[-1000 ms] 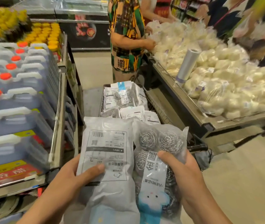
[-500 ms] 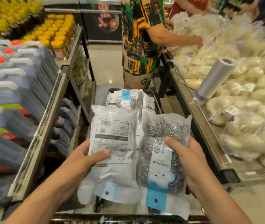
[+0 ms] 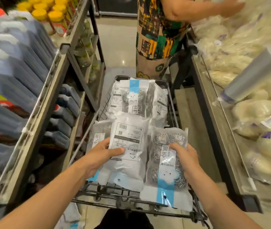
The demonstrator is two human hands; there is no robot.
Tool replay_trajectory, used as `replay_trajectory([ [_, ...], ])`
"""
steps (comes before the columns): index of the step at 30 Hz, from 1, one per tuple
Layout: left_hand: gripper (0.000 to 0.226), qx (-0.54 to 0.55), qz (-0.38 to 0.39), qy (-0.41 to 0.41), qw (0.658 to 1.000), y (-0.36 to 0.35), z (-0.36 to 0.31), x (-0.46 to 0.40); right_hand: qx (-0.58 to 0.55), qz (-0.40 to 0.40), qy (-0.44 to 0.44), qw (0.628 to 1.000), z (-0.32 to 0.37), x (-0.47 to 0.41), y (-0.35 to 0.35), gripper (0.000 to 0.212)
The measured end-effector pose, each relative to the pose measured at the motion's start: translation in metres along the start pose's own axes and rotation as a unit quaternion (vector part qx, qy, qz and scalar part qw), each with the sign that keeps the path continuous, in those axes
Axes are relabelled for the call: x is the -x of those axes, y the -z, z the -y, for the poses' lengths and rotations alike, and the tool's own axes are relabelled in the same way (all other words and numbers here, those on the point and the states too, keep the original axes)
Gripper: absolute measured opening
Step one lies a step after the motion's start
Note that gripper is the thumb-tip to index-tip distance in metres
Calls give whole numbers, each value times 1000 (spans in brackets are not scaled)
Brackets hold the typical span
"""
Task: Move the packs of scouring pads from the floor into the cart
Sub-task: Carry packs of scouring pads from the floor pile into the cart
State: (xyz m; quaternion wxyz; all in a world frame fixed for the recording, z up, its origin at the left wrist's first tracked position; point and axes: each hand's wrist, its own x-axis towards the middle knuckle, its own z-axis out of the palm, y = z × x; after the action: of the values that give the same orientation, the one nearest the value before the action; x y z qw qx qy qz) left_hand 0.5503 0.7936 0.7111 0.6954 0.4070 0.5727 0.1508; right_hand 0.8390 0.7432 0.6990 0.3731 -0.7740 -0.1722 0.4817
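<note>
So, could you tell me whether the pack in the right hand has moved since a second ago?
Yes. The pack in the right hand has gone forward and down: it was short of the cart, and now it hangs over the cart's near end.

Views: one only, worn on the person's head; nothing is shared with a second view
Facing: forward and steeply down along a shop aisle
Nearness: close above the cart (image 3: 172,103); both forearms reach in from the bottom edge
Lens: wide-angle; the shelving (image 3: 48,90) on the left bows outward
</note>
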Motion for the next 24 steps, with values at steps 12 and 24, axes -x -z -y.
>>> replay_trajectory([
  [12,49,-94,-150,-9,984,-45,24,-32,176,-82,39,980,-32,-32,-24,47],
  [24,68,-129,-200,1,971,-39,23,-24,324,-78,16,943,-59,-37,-53,86],
])
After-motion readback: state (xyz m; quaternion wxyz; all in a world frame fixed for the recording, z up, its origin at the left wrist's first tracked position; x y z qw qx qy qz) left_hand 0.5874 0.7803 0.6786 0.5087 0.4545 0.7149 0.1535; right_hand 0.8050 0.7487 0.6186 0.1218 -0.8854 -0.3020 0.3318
